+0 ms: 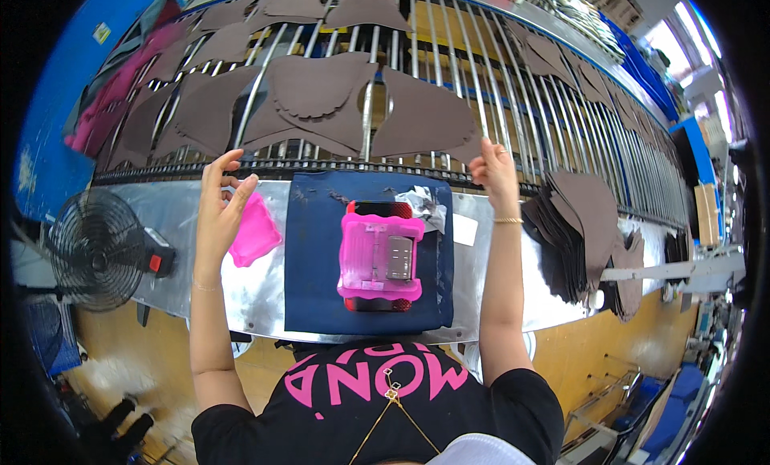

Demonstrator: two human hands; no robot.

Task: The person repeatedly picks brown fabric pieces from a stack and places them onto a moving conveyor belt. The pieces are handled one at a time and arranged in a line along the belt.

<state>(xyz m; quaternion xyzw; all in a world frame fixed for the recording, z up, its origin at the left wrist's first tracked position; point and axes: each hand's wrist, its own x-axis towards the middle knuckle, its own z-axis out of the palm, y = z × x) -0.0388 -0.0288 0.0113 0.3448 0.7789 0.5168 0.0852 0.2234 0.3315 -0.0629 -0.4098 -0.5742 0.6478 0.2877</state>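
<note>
My left hand [223, 198] is raised over the near edge of the bar rack, its thumb and fingers apart, holding nothing. Below it a bright pink moulded tray [257, 231] lies on the metal table. My right hand [496, 174] has its fingers bent at the right corner of a brown scallop-edged cut piece [421, 116], which lies flat across the bars; the fingertips partly hide that corner. Between my forearms, a pink frame-shaped fixture [365, 260] with a metal plate [399, 258] sits on a red and black base [378, 305], atop a dark blue mat [313, 272].
Brown cut pieces [317, 88] cover much of the rack of metal bars [513, 104]. A stack of dark brown pieces [573, 224] stands at right beside a pale bar [674, 271]. A black fan [96, 248] is at left. Crumpled white scraps [421, 204] lie on the mat.
</note>
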